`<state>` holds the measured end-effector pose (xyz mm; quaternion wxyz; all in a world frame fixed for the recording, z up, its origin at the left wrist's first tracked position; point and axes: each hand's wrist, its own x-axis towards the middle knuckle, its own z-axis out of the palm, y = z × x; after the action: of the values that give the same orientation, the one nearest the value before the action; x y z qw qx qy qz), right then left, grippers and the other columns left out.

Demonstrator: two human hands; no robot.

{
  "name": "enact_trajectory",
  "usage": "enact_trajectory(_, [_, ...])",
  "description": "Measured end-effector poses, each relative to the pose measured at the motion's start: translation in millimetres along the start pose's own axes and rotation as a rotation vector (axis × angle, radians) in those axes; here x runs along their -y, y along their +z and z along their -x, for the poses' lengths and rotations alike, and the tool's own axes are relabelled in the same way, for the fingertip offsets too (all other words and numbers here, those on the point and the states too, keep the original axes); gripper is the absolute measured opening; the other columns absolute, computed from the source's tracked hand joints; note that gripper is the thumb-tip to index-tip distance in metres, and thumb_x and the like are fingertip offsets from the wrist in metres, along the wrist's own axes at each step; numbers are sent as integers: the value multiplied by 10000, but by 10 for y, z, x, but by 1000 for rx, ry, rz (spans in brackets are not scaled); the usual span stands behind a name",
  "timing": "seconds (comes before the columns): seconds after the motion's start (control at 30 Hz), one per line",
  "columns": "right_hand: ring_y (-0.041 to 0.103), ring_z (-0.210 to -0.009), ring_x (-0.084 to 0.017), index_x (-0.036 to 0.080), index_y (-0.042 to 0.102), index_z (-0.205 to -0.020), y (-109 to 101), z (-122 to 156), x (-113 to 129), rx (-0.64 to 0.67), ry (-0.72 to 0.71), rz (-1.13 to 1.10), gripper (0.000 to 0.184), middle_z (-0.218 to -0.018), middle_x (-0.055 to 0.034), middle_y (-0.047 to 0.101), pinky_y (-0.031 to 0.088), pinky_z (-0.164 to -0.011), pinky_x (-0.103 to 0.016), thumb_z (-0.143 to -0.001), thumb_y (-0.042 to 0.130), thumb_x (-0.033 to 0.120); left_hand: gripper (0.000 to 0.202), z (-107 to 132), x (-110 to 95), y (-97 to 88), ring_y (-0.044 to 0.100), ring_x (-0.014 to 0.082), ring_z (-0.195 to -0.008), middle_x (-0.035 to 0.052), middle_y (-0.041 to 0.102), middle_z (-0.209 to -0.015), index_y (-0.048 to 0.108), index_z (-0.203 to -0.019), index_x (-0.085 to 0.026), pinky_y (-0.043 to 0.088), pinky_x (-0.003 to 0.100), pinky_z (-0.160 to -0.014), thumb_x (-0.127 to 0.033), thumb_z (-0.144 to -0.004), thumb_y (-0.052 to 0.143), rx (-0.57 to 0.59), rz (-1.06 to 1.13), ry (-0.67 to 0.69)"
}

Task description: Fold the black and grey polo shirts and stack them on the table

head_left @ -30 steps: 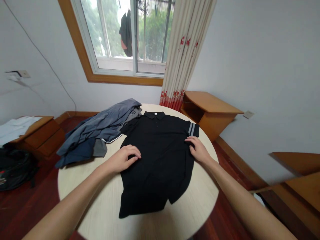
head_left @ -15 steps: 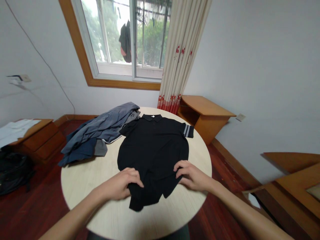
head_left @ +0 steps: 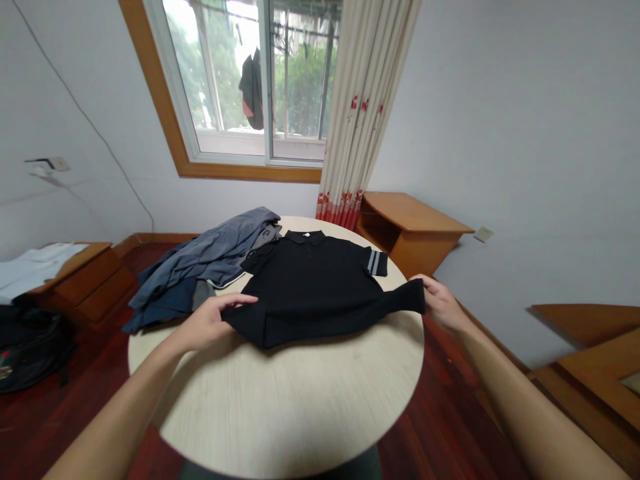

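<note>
A black polo shirt [head_left: 315, 280] lies on the round pale table [head_left: 295, 407], its collar toward the window. Two grey stripes mark its right-hand sleeve; the left-hand sleeve touches a heap of clothes. My left hand [head_left: 213, 321] pinches one corner of the hem, thumb hidden beneath the cloth. At the other hem corner, beyond the table's right edge, my right hand [head_left: 443, 303] is closed on the fabric. Between both hands the hem is lifted off the table and stretched sideways, with a fold near the left hand.
Grey and dark blue clothes [head_left: 200, 257] are heaped at the table's left back. Behind stand a wooden cabinet [head_left: 415, 217] and a cream curtain [head_left: 367, 100] beside the window. At left are a wooden nightstand [head_left: 95, 287] and a black bag [head_left: 33, 347] on the floor.
Both hands have raised the shirt's hem and drawn it apart, the left hand going left and up, the right hand going right and up. The loose, rumpled hem is now stretched out.
</note>
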<state>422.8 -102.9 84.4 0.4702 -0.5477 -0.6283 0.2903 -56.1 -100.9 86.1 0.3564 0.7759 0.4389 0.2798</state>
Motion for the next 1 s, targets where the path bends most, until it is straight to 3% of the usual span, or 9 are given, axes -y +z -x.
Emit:
enact_trajectory(0.17, [608,-660,-230,230,663,-746,-283,126,-11,178,77,32,566,-742,-88,657,506,-617,-353,-691,632,792,581,181,-236,-132,659,265,-1080,75,701,-1231,603,-1356,-255,502,367,-965,-428,-808,691,68,-110,22])
enact_trajectory(0.3, [654,-664,-263,234,726,-738,-571,253,92,331,180,86,576,-762,-163,686,515,-604,-385,-677,634,799,634,401,-391,-301,660,242,-961,33,722,-1146,611,-1346,-356,519,307,-848,-403,-737,784,161,-159,12])
enact_trajectory(0.43, [713,-752,-289,240,768,-747,-743,237,256,497,344,181,571,-820,-208,713,553,-684,-406,-527,759,767,660,463,-336,-437,640,172,-709,1,725,-814,619,-1338,-329,503,250,-689,-464,-720,810,464,81,-17])
enact_trajectory(0.53, [725,-891,-300,237,781,-905,-651,55,237,493,349,125,567,-928,-205,735,568,-802,-417,-535,820,665,650,317,-254,-391,630,163,-596,8,692,-664,664,-1270,-244,480,249,-592,-618,-744,740,669,299,-35])
enact_trajectory(0.6, [719,-932,-294,233,764,-970,-452,-128,136,476,261,113,526,-949,-160,749,565,-860,-434,-635,778,639,603,153,-244,-253,635,159,-593,27,701,-665,704,-1172,-204,475,246,-587,-670,-794,658,659,308,-35])
enact_trajectory(0.7, [712,-926,-273,213,741,-987,33,-412,-40,518,100,226,465,-959,-94,756,558,-888,-450,-736,709,603,491,-143,-269,86,666,169,-690,60,749,-785,716,-1106,-177,501,258,-662,-595,-900,561,629,116,-10])
enact_trajectory(0.8, [678,-1052,-269,191,695,-1149,676,-618,-115,510,-29,446,415,-1170,-118,713,507,-988,-449,-838,648,462,374,-491,-206,467,677,211,-993,87,741,-1106,709,-1131,-185,496,322,-902,-455,-943,531,423,-172,140])
enact_trajectory(0.87, [586,-1236,-281,162,627,-1281,1134,-685,-105,467,-100,572,468,-1360,-155,608,425,-1088,-450,-873,624,391,398,-742,-76,683,591,237,-1207,110,662,-1296,660,-1236,-183,424,379,-1055,-418,-955,501,268,-339,202])
enact_trajectory(1.0, [385,-1429,-283,138,488,-1437,1868,-670,-116,397,-144,706,576,-1529,-168,429,289,-1175,-489,-957,502,455,539,-1145,291,944,339,259,-1455,137,393,-1563,480,-1447,-158,257,483,-1187,-440,-998,384,119,-574,96])
